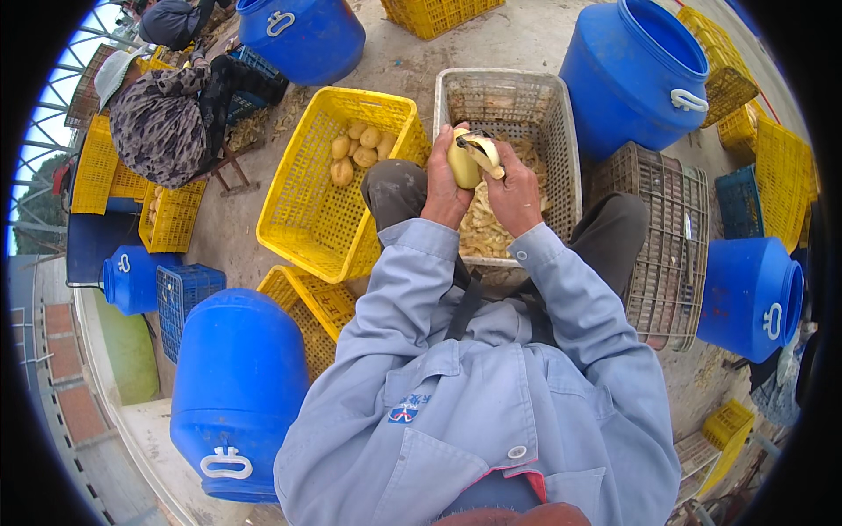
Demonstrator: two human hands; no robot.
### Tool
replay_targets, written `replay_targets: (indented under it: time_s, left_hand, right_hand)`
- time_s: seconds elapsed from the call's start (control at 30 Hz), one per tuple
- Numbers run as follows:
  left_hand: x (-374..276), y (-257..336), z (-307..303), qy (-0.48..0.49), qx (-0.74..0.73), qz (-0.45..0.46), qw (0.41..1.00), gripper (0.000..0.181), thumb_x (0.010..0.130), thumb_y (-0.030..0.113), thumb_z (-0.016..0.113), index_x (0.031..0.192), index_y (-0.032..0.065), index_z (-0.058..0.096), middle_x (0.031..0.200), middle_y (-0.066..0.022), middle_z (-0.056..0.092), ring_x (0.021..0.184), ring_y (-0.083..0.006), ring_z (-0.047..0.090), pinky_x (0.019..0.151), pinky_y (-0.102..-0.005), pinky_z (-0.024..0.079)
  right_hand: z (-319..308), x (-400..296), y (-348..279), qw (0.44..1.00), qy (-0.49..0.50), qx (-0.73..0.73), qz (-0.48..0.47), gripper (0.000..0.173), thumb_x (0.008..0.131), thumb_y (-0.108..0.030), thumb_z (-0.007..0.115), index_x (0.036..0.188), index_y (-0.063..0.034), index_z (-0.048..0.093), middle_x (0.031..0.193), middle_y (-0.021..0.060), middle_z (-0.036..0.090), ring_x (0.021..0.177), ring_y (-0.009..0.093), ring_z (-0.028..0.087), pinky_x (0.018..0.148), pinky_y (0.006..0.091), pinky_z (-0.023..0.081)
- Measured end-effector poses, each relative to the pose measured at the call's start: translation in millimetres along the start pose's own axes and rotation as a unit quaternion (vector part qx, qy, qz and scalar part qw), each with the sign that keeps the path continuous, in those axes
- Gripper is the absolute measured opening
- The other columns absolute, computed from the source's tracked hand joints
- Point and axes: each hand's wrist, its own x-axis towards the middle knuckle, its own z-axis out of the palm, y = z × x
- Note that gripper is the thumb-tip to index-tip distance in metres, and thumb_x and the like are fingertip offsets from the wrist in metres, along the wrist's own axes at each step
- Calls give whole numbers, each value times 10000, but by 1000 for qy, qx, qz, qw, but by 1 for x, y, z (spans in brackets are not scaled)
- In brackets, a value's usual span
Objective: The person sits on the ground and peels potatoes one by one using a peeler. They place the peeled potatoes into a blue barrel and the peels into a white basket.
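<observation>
My left hand (447,181) grips a pale, peeled oblong vegetable (464,168), whose kind I cannot settle, above a whitish plastic crate (574,141). My right hand (516,191) is closed around a peeler (483,150), its dark blade end at the top of the vegetable and a pale strip of peel beside it. Long peelings (483,230) lie heaped in the crate between my knees. To the left, a yellow plastic crate (316,210) holds several rounded, pale yellow peeled vegetables (364,150) in its far corner.
Blue plastic drums stand at the far left (302,39), far right (625,85), near left (240,388) and right (743,296). A knife (689,246) rests on an upturned grey crate (651,197) beside my right knee. A co-worker (161,125) in a pale hat sits at the upper left.
</observation>
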Motion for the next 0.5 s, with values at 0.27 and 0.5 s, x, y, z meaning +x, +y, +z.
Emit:
replay_targets:
  time_s: [0.27,0.5]
  left_hand:
    - [11,5,-23,16,-40,-17,999,320,907,364,530,1038,72,533,794,-64,585,716,-218,600,647,-356,531]
    - [8,11,-11,39,-74,-34,996,329,914,411,499,993,97,555,825,-62,616,787,-235,627,700,-396,540]
  right_hand:
    - [4,-46,13,998,-36,1,42,308,792,4,598,1097,-31,576,889,218,637,823,376,638,691,373,492]
    - [-5,-60,22,995,-39,47,82,330,808,-11,584,1134,-62,567,926,200,648,857,328,654,730,352,498]
